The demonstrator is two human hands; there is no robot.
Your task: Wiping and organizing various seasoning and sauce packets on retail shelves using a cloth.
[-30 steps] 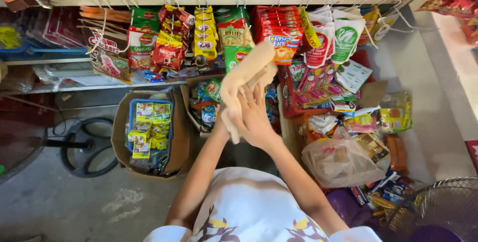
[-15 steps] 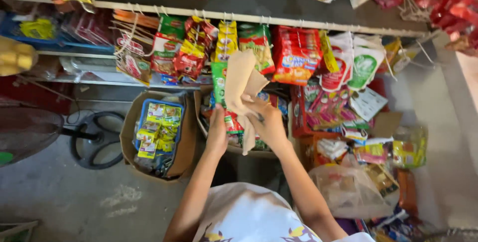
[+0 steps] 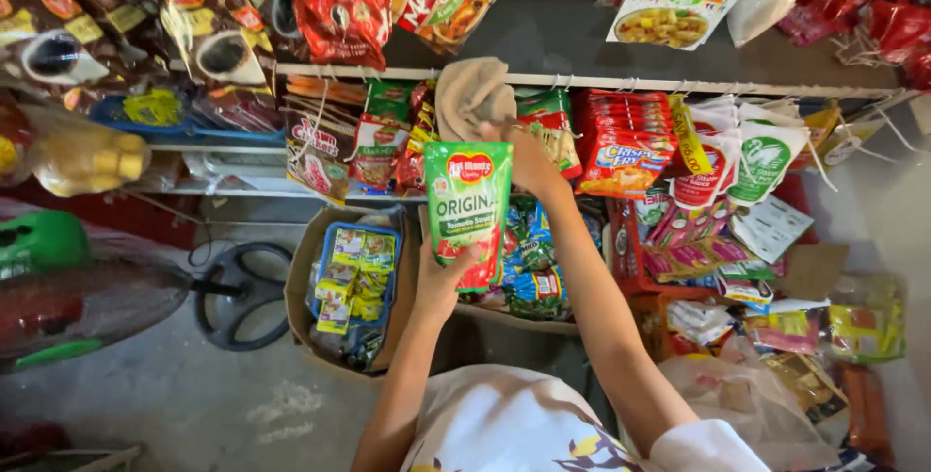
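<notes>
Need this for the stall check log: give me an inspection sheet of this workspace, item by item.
Surface: grey concrete floor with pale scuffs; no worktable seen.
Job's things: green sauce pouch held upright in front of the hanging packets; beige cloth bunched up at the rail.
Clutter: cardboard box of small sachets on the floor, clear plastic bag at lower right, loose packets piled around it.
Hands: left hand grips the pouch's lower edge; right hand holds the cloth against the white rail.
Cables: dark cord near the fan base.
Surroundings: snack and seasoning packets hanging from rails, green fan at left.
</notes>
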